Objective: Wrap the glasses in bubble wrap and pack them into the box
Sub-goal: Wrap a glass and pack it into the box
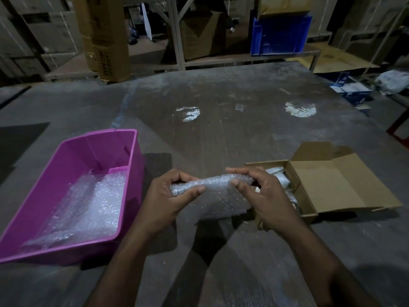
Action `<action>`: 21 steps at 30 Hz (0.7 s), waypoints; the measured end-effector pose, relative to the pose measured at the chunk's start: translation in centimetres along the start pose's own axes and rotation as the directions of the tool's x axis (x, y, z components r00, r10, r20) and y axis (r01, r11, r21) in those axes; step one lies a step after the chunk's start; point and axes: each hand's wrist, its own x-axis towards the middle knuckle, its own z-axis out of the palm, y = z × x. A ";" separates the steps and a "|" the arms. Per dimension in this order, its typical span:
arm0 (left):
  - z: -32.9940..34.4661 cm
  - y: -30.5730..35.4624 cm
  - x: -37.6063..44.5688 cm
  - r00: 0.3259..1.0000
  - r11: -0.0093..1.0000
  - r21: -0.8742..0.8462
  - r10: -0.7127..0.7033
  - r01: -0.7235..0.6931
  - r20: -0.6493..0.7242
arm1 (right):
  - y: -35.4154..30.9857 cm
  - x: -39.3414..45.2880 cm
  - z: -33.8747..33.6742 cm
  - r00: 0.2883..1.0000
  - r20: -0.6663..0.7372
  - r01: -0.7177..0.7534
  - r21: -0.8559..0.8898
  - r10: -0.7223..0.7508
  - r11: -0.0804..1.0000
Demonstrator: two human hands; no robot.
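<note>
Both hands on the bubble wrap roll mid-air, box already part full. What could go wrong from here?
1. The bubble wrap bundle is held above the table by the left hand and right hand; a loose flap hangs below, so it may unroll.
2. The cardboard box already holds wrapped items, so fit may be tight.
3. Dim light hides whether the wrap fully covers what is inside.
</note>
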 end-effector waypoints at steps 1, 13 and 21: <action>0.1 0.1 0.0 1.000 1.000 -0.018 -0.007 0.007 -0.002 | -0.1 0.0 0.0 1.000 -0.004 -0.001 0.001 0.001 1.000; 0.2 0.2 -0.2 0.996 0.999 -0.046 -0.005 0.009 0.085 | -0.9 -0.1 0.3 0.998 0.046 -0.046 0.153 0.040 0.987; 0.2 0.1 0.0 0.997 0.996 -0.092 0.019 -0.011 0.080 | -0.5 0.1 0.1 0.999 -0.017 -0.029 0.015 0.030 0.999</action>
